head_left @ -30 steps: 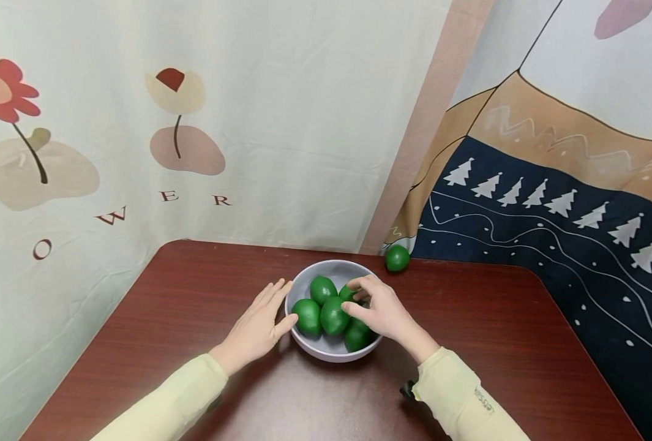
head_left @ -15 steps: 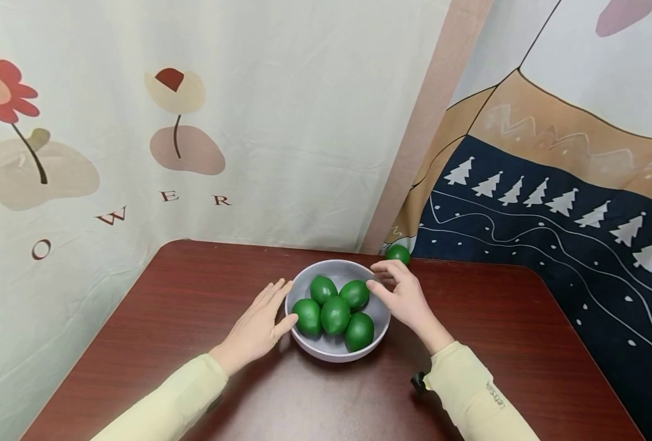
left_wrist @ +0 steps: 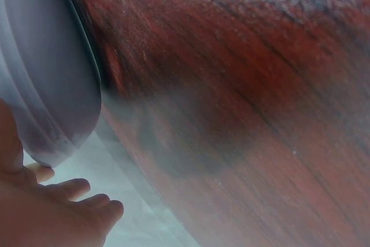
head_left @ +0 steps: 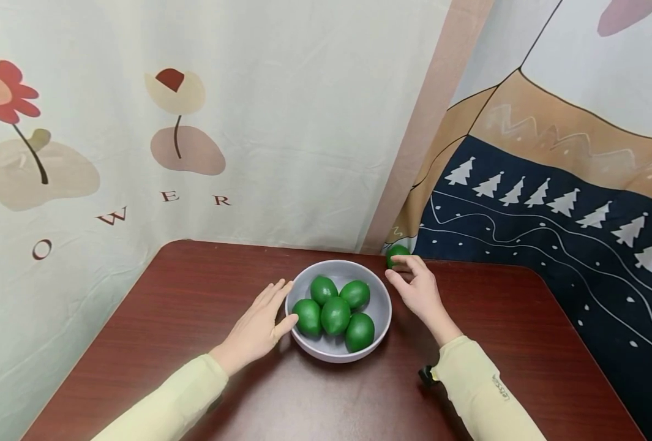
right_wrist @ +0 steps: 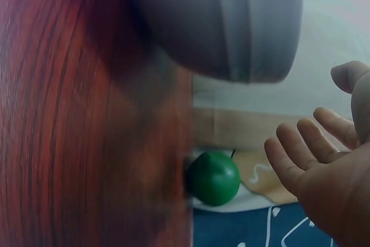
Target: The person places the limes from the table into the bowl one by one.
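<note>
Several green limes point(head_left: 335, 315) lie in a pale grey-lilac bowl point(head_left: 381, 306) on the table. My left hand point(head_left: 256, 324) rests against the bowl's left side, fingers straight and thumb by the rim; the left wrist view shows its fingers beside the bowl wall point(left_wrist: 52, 56). Beyond the bowl to the right, a single lime point(head_left: 396, 253) stands at the table's back edge. My right hand point(head_left: 419, 291) hovers just in front of that lime, partly covering it in the head view. In the right wrist view its fingers are spread, apart from the lime point(right_wrist: 214, 178), with nothing held.
The dark red wooden table point(head_left: 204, 288) ends at a back edge close behind the single lime. A pale curtain point(head_left: 281, 153) with flower prints hangs behind, and a dark blue cloth point(head_left: 524, 233) with tree prints hangs at the right.
My right hand has left the limes in the bowl and moved right, past the rim, to the single lime at the back. The left hand has stayed put.
</note>
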`<state>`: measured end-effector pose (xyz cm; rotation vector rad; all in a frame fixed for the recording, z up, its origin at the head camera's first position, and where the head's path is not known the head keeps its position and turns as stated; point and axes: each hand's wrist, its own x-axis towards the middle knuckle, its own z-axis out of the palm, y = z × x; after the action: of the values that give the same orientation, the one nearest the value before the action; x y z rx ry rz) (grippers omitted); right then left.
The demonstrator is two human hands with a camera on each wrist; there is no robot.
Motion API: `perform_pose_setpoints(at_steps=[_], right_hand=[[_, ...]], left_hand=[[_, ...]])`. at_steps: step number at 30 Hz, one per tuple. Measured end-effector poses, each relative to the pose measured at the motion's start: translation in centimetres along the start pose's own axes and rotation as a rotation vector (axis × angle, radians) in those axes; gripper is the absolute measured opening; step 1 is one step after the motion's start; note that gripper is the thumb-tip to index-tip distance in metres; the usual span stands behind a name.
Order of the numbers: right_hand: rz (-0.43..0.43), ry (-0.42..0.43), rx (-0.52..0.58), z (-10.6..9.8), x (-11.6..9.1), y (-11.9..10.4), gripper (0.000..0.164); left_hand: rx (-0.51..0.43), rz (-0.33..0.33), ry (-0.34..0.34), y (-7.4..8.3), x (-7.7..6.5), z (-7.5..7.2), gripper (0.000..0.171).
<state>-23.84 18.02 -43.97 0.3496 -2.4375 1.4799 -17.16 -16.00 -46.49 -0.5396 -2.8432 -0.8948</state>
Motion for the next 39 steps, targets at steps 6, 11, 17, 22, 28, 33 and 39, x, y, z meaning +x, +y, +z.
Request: perform_pose_setpoints(at_steps=[6,11,17,22,28,33,39], right_hand=[[0.059,0.045,-0.037,-0.4,0.6,1.5,0.034],[0.112,0.047,-0.067,-0.8,1.1,2.4,0.036],[0.142,0.058,-0.116,-1.1,1.6,3.5,0.036],[0.131,0.085,-0.137,-1.2,1.9,4.2,0.037],[0.156,0.064,-0.177,-1.1,2.5,4.7,0.041],[0.182,0.051,-0.22,-0.9,3.1,5.2,0.045],[0.213,0.056,-0.258,-0.5,3.8,5.9,0.051]], left_hand=[[0.002,-0.005,-0.005,0.0,0.0,0.0,0.068],[-0.004,-0.013,-0.011,0.0,0.0,0.0,0.068],[0.003,-0.015,-0.014,0.0,0.0,0.0,0.068],[0.007,-0.012,-0.013,-0.1,0.0,0.1,0.069],[0.004,-0.009,-0.009,-0.1,0.0,0.0,0.068],[0.007,-0.009,-0.011,-0.2,0.0,0.0,0.069],[0.002,-0.013,-0.014,-0.2,0.0,0.1,0.069]])
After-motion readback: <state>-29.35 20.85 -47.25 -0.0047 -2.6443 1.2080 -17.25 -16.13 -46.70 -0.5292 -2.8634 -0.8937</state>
